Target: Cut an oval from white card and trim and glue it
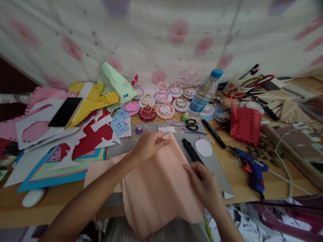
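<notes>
A soft, creased peach paper sheet (156,188) hangs between my hands over the table's front edge. My left hand (149,145) pinches its top edge, thumb and fingers together. At the right edge of the sheet, my right hand (203,181) grips it between thumb and fingers. Another peach piece (99,169) lies on the table at the left, partly under my left forearm. Just beyond the sheet are a thick black marker (191,151), a white paper disc (204,148) and black-handled scissors (191,124).
Paper scraps and a phone (65,112) lie at left. Decorated paper discs (165,110) and a water bottle (205,94) stand at the back. At right are a blue glue gun (252,169) with its cord, a red felt-like box (246,122) and wooden sticks (294,111).
</notes>
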Demonstrator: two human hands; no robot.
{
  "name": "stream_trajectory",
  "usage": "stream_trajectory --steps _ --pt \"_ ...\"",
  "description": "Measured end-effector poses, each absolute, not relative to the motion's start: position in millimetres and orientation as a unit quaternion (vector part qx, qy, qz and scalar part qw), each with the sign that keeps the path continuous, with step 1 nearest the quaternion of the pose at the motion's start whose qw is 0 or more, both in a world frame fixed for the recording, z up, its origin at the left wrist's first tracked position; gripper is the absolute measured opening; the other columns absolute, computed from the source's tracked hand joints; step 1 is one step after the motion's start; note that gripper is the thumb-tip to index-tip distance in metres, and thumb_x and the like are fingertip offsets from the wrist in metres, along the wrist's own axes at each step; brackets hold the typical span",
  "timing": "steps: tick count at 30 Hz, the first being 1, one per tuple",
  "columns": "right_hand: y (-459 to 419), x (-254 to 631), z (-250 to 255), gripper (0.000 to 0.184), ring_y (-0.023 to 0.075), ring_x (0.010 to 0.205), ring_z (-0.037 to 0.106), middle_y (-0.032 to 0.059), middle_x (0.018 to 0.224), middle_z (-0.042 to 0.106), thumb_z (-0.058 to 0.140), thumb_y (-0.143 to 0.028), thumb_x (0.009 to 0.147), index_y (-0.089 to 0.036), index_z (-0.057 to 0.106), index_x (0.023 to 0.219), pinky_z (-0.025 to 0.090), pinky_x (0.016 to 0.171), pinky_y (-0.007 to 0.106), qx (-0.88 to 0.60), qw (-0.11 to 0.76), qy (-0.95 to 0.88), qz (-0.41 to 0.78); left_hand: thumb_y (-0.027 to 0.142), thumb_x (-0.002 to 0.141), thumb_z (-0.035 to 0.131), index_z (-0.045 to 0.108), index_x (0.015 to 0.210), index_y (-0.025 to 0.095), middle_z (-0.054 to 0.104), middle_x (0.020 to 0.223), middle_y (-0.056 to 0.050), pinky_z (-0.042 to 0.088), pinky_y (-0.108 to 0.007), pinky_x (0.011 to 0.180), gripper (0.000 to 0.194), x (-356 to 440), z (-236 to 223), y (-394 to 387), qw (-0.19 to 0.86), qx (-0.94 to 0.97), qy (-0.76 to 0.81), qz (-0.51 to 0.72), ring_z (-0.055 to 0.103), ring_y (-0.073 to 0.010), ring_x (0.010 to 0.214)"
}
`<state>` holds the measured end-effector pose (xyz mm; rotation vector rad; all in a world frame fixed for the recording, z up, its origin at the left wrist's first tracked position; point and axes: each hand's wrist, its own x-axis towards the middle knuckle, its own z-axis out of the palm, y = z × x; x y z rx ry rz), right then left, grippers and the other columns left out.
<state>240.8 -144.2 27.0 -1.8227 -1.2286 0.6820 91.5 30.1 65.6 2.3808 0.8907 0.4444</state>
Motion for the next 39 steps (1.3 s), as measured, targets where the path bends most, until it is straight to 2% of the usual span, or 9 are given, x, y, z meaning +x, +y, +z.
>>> stream_trajectory --steps 3,6,10,13,17,23,30,35,39 --pt "-147 245 22 0.037 0.0151 0.054 0.052 -0.0003 0.059 0.053 0.04 -0.042 0.097 -0.02 0.06 0.074 0.039 0.051 0.026 -0.723 0.377 -0.527 0.237 0.039 0.087 0.061 0.049 0.063 0.018 0.046 0.056 0.005 0.037 -0.029 0.073 0.034 100 64 46 0.242 0.91 0.31 0.13 0.05 -0.015 0.064" --pt "-148 263 14 0.032 0.0251 0.084 0.059 0.0104 0.093 0.063 0.048 -0.046 0.093 -0.018 0.063 0.1 0.048 0.074 0.036 -0.753 0.342 -0.556 0.086 0.036 0.088 0.061 0.061 0.091 0.016 0.065 0.087 -0.006 0.036 -0.04 0.093 0.02 107 72 44 0.198 0.919 0.317 0.126 0.059 -0.0239 0.092" --pt "-150 291 -5 0.044 0.0333 0.098 0.056 0.0175 0.105 0.061 0.053 -0.049 0.089 -0.014 0.058 0.116 0.047 0.084 0.049 -0.78 0.273 -0.562 0.028 0.044 0.092 0.052 0.04 0.138 0.006 0.045 0.142 -0.024 0.022 -0.052 0.112 0.061 111 73 -10 0.106 0.917 0.346 0.168 0.036 -0.033 0.136" --pt "-154 303 -13 0.033 0.0296 0.095 0.06 0.0154 0.102 0.064 0.045 -0.04 0.093 -0.017 0.058 0.112 0.049 0.083 0.046 -0.752 0.312 -0.571 0.104 0.065 0.078 0.058 0.031 0.145 0.006 0.025 0.155 -0.025 0.014 -0.058 0.116 0.093 108 52 -57 0.161 0.947 0.263 0.094 0.014 -0.0384 0.146" --pt "-169 311 -1 0.034 0.0246 0.087 0.062 0.0086 0.096 0.067 0.042 -0.046 0.094 -0.022 0.057 0.114 0.05 0.078 0.038 -0.764 0.406 -0.448 0.224 0.079 0.067 0.058 0.026 0.15 0.014 0.012 0.159 -0.022 0.008 -0.063 0.115 0.109 96 23 -77 0.205 0.952 0.227 0.0 0.004 -0.0407 0.147" --pt "-198 310 30 0.038 0.0175 0.059 0.052 0.001 0.067 0.058 0.066 -0.05 0.08 -0.022 0.065 0.105 0.042 0.055 0.029 -0.643 0.541 -0.253 0.478 0.053 0.076 0.065 0.036 0.146 0.016 0.019 0.159 -0.019 0.015 -0.054 0.118 0.084 56 51 -59 0.182 0.969 0.154 -0.059 0.013 -0.036 0.147" --pt "-205 303 22 0.024 0.007 0.039 0.041 -0.0008 0.071 0.059 0.067 -0.045 0.082 -0.022 0.061 0.087 0.032 0.04 0.023 -0.636 0.588 -0.237 0.439 0.016 0.095 0.04 0.057 0.126 0.008 0.06 0.133 -0.017 0.041 -0.039 0.11 0.037 19 65 -79 0.068 0.991 0.111 0.014 0.054 -0.027 0.126" --pt "-209 307 6 0.033 0.0061 0.034 0.038 -0.0058 0.054 0.05 0.067 -0.045 0.083 -0.022 0.048 0.068 0.029 0.037 0.021 -0.685 0.566 -0.267 0.374 0.029 0.098 0.044 0.061 0.12 0.006 0.063 0.127 -0.017 0.048 -0.037 0.106 0.036 28 56 -83 0.09 0.987 0.123 0.042 0.057 -0.0271 0.123" --pt "-225 311 0 0.027 0.0125 0.044 0.051 -0.0024 0.058 0.058 0.06 -0.049 0.087 -0.022 0.06 0.084 0.039 0.042 0.023 -0.744 0.496 -0.348 0.28 0.018 0.097 0.044 0.06 0.119 0.005 0.063 0.127 -0.017 0.046 -0.039 0.108 0.03 44 47 -80 0.123 0.981 0.125 0.078 0.055 -0.0264 0.125"
